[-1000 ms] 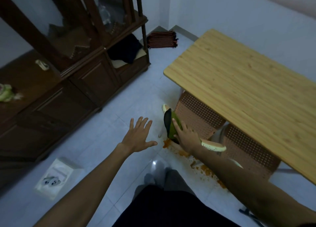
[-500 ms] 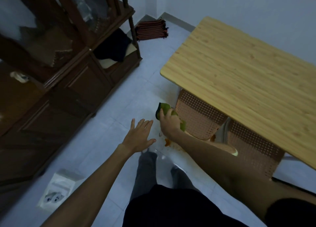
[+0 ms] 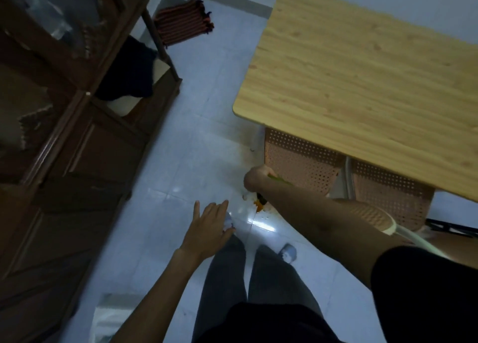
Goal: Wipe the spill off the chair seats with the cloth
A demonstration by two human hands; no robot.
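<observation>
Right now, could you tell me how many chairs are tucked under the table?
2. One perforated chair sits under the table's near-left corner, beside the right hand; the second chair stands right of it. More may be hidden beneath the tabletop.

There is one view only, from a camera on the person's head. It looks steeply down and a little forward, over the person's own legs [image 3: 248, 278] onto the tiled floor [image 3: 165, 192]. The wooden table [image 3: 362, 79] fills the upper right, the dark cabinet [image 3: 64, 141] the left side. Both forearms reach in from the bottom edge, quite near the lens.
</observation>
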